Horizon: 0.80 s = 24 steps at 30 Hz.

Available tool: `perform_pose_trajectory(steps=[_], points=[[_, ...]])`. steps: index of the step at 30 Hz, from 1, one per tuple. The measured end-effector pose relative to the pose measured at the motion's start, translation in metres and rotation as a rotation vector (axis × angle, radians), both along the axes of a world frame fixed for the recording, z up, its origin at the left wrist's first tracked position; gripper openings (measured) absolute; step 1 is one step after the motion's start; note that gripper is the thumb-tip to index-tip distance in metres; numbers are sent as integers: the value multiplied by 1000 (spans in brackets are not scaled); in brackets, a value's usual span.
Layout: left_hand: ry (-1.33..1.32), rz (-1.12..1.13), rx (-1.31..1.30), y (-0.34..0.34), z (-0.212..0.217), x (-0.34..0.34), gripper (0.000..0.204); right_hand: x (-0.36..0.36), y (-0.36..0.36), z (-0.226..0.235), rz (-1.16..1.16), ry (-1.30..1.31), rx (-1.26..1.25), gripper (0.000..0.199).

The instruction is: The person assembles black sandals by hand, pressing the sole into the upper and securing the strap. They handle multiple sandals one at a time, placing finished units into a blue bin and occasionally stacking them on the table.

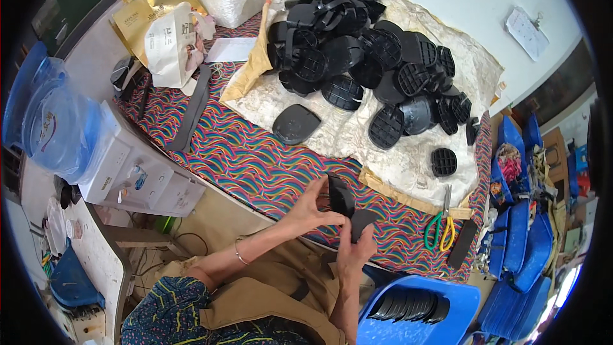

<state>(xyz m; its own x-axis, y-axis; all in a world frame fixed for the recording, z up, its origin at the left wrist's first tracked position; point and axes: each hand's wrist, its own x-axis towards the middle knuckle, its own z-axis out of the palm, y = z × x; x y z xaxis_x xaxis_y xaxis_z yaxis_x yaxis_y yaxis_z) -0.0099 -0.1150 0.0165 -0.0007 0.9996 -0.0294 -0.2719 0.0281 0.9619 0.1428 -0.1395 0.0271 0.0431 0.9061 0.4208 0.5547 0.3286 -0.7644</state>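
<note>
Near the table's front edge, my left hand (pixel 313 209) is closed around a black moulded shoe heel (pixel 341 196), held on edge with thumb and fingers. Close beside it, my right hand (pixel 355 247) pinches a flat dark grey piece (pixel 363 220) that meets the heel's lower end; its kind I cannot make out. Beyond both hands, a heap of black shoe heels (pixel 345 54) lies on a stained white sheet (pixel 345 129), many showing gridded undersides. A single smooth heel (pixel 296 124) and a gridded one (pixel 444 162) lie apart from the heap.
Scissors with green and yellow handles (pixel 440 227) and a dark strip (pixel 462 244) lie at the right on the patterned tablecloth (pixel 255 166). A blue bin (pixel 463 300) holding stacked black heels stands below. At left are a long dark strip (pixel 193 112), bags (pixel 169 45) and a water dispenser (pixel 137 166).
</note>
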Motion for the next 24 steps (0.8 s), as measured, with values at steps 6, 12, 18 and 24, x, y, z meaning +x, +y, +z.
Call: perform_pose_trajectory(steps=[6,12,18,24], points=[[-98,116,-204,-11,25,-24,17,31,6,11,112,674,-567,11],[-113,127,-111,-10,4,-20,29,16,-7,2,88,795,-593,13],[-242,-83,-288,-2,5,-31,46,21,-16,-5,135,785,-753,17],[-177,-179,-252,-9,-5,-37,47,52,-17,-5,39,635,-707,21]])
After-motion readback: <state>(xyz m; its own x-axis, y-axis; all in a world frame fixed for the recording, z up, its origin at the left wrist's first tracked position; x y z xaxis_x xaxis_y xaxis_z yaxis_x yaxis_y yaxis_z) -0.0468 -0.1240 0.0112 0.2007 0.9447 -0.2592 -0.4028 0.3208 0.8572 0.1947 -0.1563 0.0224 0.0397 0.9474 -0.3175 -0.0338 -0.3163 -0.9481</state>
